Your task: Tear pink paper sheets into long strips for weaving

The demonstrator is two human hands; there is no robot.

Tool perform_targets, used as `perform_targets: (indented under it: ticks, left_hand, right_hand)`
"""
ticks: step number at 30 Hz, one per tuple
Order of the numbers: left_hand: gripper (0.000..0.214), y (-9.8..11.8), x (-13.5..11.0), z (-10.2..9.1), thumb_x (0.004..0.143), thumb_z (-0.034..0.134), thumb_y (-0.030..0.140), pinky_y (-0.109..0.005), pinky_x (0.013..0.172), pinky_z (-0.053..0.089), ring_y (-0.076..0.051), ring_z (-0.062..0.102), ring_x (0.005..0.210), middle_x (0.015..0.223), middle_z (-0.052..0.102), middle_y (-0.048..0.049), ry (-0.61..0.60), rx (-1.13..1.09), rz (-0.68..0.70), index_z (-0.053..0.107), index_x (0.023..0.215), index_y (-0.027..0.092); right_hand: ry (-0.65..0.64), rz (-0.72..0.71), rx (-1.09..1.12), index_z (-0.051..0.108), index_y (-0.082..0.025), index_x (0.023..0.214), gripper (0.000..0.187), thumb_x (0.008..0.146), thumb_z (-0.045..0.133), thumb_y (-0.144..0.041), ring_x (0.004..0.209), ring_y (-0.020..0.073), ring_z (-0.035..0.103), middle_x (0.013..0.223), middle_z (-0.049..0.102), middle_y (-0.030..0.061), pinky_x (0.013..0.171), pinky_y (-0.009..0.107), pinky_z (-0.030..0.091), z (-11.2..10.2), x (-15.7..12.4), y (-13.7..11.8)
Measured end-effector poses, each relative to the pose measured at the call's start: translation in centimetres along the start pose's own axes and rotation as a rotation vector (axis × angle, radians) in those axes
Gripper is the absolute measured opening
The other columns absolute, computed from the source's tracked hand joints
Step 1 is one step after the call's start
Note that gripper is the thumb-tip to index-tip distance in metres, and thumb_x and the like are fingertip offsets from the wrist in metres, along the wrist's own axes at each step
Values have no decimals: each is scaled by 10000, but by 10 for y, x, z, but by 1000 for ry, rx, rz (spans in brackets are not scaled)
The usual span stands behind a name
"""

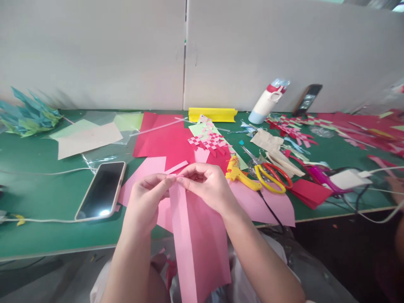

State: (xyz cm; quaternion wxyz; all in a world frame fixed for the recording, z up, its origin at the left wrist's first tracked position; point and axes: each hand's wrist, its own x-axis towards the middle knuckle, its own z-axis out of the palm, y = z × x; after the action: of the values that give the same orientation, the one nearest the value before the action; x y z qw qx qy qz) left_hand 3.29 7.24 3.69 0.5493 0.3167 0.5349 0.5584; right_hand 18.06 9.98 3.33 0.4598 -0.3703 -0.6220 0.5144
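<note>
A large sheet of pink paper (206,244) hangs from my fingers over the table's front edge, a long strip along its left side folded over. My left hand (148,193) pinches the top of that fold between thumb and forefinger. Right beside it, my right hand (205,181) grips the same top edge, the two thumbs nearly touching. Behind my hands lie a thin pink strip (176,167) and red paper sheets (160,136). Small woven pink-and-red paper fish (211,143) rest on the red and pale green paper.
A phone (102,191) lies at left on the green table (41,185). To the right are a yellow glue gun (241,174), scissors (268,174), a charger (349,179) with cables and a white bottle (268,101). Part of another person's hand (396,185) shows at far right.
</note>
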Motion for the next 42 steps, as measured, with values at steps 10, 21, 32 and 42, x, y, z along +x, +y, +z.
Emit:
perform_targets:
  ticks: [10, 21, 32, 42]
  left_hand:
    - [134, -2, 2, 0, 616, 783, 246, -177, 503, 393, -66, 502, 549, 623, 627, 3, -43, -77, -37, 701, 639, 142]
    - [143, 1, 0, -1, 684, 751, 258, -158, 497, 392, -54, 465, 519, 540, 557, 26, -141, -120, -58, 680, 636, 144]
    - [160, 1, 2, -5, 639, 785, 287, -178, 524, 405, -64, 494, 549, 602, 610, 6, -132, 24, -37, 713, 668, 146]
    - [138, 1, 1, -1, 638, 781, 270, -186, 545, 434, -79, 519, 581, 638, 643, -14, -110, -61, -46, 711, 636, 151]
  right_hand:
    - [24, 12, 12, 689, -177, 814, 165, 731, 711, -318, 778, 160, 669, 821, 713, 38, 722, 281, 547, -1, 0, 2]
    - [14, -7, 38, 673, -180, 795, 155, 742, 698, -324, 764, 150, 652, 798, 694, 27, 725, 280, 534, -1, 1, 3]
    - [48, 55, 84, 688, -176, 815, 204, 687, 751, -322, 784, 163, 671, 844, 719, 43, 721, 282, 547, -4, 2, 5]
    - [42, 27, 70, 687, -177, 803, 168, 717, 725, -316, 787, 160, 675, 877, 723, 48, 726, 290, 549, -2, 2, 5]
